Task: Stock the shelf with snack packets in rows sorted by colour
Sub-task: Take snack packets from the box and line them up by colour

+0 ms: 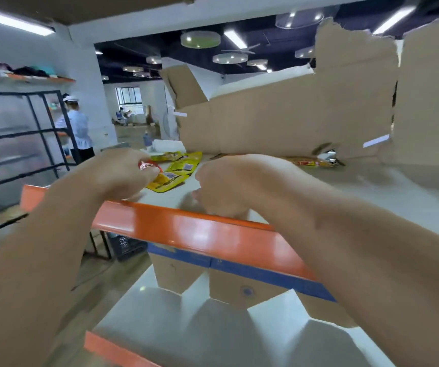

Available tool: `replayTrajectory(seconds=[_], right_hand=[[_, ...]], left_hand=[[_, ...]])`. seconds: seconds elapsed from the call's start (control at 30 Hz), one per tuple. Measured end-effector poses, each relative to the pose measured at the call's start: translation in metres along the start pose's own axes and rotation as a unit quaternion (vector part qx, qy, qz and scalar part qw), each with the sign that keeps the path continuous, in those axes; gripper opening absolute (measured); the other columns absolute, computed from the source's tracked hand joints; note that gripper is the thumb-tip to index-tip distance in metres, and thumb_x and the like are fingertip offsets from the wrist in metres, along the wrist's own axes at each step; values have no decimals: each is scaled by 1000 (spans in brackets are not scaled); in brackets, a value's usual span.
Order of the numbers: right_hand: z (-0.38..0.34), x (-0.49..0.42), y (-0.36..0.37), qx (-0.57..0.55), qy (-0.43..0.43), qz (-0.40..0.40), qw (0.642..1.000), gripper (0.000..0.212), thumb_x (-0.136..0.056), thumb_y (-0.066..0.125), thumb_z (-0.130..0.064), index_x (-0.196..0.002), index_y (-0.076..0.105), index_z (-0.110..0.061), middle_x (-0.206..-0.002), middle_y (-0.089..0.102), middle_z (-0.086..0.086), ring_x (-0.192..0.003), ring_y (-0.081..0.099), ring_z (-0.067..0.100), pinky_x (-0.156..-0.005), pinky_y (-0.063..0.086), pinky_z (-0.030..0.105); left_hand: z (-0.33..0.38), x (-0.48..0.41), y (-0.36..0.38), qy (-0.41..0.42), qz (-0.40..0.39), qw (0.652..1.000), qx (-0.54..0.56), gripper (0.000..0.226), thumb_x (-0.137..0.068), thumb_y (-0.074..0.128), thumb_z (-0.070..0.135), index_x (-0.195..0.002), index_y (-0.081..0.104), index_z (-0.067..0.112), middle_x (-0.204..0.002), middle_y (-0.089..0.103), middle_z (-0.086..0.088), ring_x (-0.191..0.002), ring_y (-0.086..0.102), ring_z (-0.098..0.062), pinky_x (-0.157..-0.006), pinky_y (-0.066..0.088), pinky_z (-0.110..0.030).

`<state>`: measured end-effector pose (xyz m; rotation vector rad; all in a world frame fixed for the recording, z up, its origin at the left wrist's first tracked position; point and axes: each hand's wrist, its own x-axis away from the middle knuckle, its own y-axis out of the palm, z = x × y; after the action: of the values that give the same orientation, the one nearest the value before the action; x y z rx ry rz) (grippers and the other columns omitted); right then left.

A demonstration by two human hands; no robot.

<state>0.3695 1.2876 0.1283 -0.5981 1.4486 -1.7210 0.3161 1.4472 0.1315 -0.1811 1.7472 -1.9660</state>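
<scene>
Both my hands reach over the orange front rail (186,229) onto the white shelf (371,186). My left hand (117,173) pinches a small red snack packet (148,165) between thumb and fingers. Just beyond it several yellow packets (178,168) lie flat on the shelf, overlapping in a row. My right hand (229,184) hovers over the shelf with its fingers curled under; nothing shows in it. A red and yellow packet (311,162) lies farther back on the right, near the cardboard.
Torn cardboard boxes (292,120) stand along the back of the shelf. Below, a lower white shelf (186,327) carries cardboard boxes with blue bands (239,276). A black metal rack (27,144) and a person in white (78,125) are at the left.
</scene>
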Motion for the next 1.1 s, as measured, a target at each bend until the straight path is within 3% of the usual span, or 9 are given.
replayTrajectory(seconds=[0.13, 0.27, 0.37, 0.47, 0.6, 0.67, 0.8, 0.9, 1.1], right_hand=[[-1, -35, -3, -50, 18, -57, 997, 29, -96, 48, -23, -70, 49, -11, -67, 41, 0, -58, 39, 16, -56, 34, 28], [2, -74, 1, -34, 25, -91, 995, 27, -93, 46, -5, -68, 45, -14, -72, 45, 3, -70, 50, 23, -68, 41, 31], [1, -90, 8, -45, 38, -82, 995, 26, -89, 45, -3, -110, 60, -7, -99, 61, 7, -90, 58, 26, -73, 44, 30], [0, -98, 11, -30, 33, -109, 993, 45, -91, 46, -7, -136, 49, -11, -127, 58, 9, -112, 58, 28, -84, 46, 30], [7, -92, 6, -42, 43, -91, 994, 12, -95, 46, -11, -90, 56, -15, -79, 51, 2, -73, 51, 22, -52, 34, 24], [11, -80, 0, -76, 68, -44, 994, 29, -96, 47, -16, -68, 40, -20, -68, 39, -3, -58, 39, 15, -48, 30, 20], [12, -69, 0, -100, 82, 8, 992, 19, -94, 45, -17, -79, 53, -9, -68, 45, 0, -54, 41, 15, -35, 31, 16], [5, -73, 7, -102, 54, -45, 992, 25, -100, 42, -38, -96, 53, -17, -81, 46, -2, -72, 44, 19, -56, 33, 24], [3, -63, -3, -50, 67, 18, 996, 32, -89, 52, -10, -60, 38, -11, -58, 35, 0, -48, 31, 14, -26, 25, 14]], left_hand=[[-16, -23, 12, 31, -77, 997, 8, 53, -97, 40, 53, -146, 39, 33, -154, 35, 3, -139, 34, -21, -108, 27, -30], [-25, -29, 17, 31, -34, 995, 89, 34, -92, 52, 53, -115, 64, 32, -122, 60, 5, -104, 52, -16, -82, 35, -28], [-31, -27, 21, 17, 5, 989, 144, 34, -81, 63, 60, -97, 63, 31, -97, 60, 7, -88, 54, -13, -70, 38, -32], [-34, -27, 22, 16, -8, 980, 199, 45, -77, 70, 56, -112, 57, 31, -101, 60, 5, -85, 59, -12, -73, 49, -31], [-35, -29, 24, 29, -7, 978, 206, 58, -81, 70, 45, -134, 50, 34, -113, 55, 4, -100, 56, -18, -86, 46, -30], [-38, -29, 24, 40, 0, 974, 222, 61, -80, 74, 40, -135, 49, 37, -114, 57, 4, -100, 57, -19, -88, 46, -31], [-41, -30, 26, 43, 22, 967, 250, 75, -67, 84, 40, -133, 49, 42, -116, 62, 1, -98, 62, -22, -90, 52, -42], [-41, -27, 26, 30, 37, 960, 277, 87, -52, 85, 49, -132, 51, 42, -114, 65, 0, -97, 65, -23, -87, 54, -46], [-45, -22, 23, 17, 91, 947, 309, 78, -58, 87, 31, -129, 56, 34, -111, 65, -1, -100, 63, -22, -92, 51, -44]])
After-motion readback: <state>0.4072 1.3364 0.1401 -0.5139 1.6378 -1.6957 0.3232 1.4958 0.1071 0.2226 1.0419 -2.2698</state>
